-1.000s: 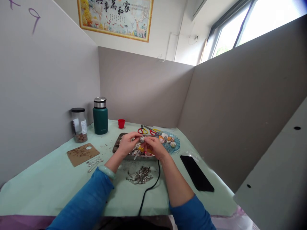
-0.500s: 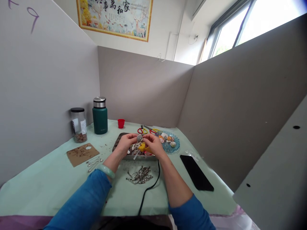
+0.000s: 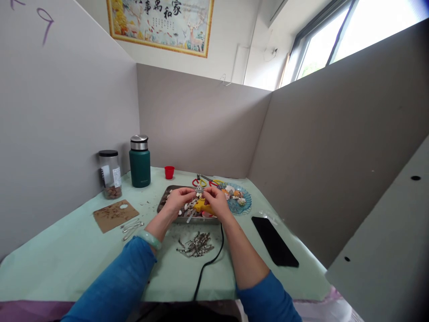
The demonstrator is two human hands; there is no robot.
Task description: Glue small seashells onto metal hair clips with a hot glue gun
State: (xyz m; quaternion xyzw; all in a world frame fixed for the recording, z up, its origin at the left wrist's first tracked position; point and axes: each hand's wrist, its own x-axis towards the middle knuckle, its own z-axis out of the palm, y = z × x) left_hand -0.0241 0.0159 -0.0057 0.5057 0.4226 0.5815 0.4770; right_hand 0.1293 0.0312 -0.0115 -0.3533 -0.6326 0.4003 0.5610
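Observation:
Between my fingertips, over the metal tray (image 3: 197, 220), is a small grey-and-white piece (image 3: 199, 191) with a bumpy, shell-like surface; its exact kind is too small to make out. My left hand (image 3: 179, 201) pinches its left side, and my right hand (image 3: 216, 200) grips the right side. Below them a yellow glue gun (image 3: 203, 206) rests on the tray, partly covered by my right hand. Shells and pebbles (image 3: 188, 208) fill the tray. A pile of metal hair clips (image 3: 196, 245) lies in front of it.
A blue glass plate (image 3: 246, 205) of shell pieces and several scissors (image 3: 209, 181) sit behind right. At the left stand a green flask (image 3: 140, 165), a jar (image 3: 110, 176), a red cup (image 3: 169, 172) and brown cardboard (image 3: 115, 216). A black cable (image 3: 201, 273) crosses the front; a black phone-like slab (image 3: 275, 241) lies right.
The small piece has shifted slightly right and been turned, showing a more pointed, paler side. Both hands have moved a little with it.

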